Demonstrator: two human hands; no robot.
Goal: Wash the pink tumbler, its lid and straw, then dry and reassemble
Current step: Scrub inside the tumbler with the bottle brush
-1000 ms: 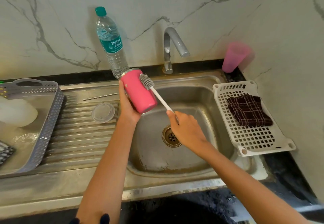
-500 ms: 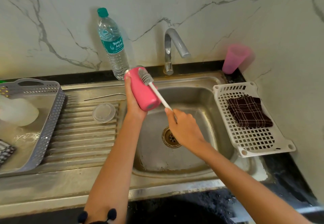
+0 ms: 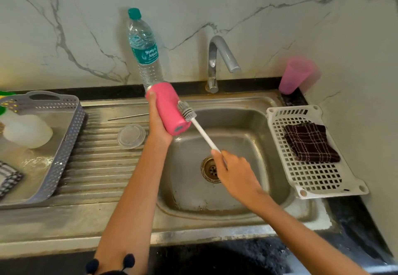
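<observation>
Pink cylindrical tumbler, gripped in the left hand over the sink's far-left corner, long axis tilted, base near-right. The right hand holds the white bottle brush; bristles touch its right flank.

Brush lower along the pink tumbler, its head now nearer the base.

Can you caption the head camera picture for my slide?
Left hand holds the pink tumbler at the sink while the right hand holds a brush against its side.
</observation>
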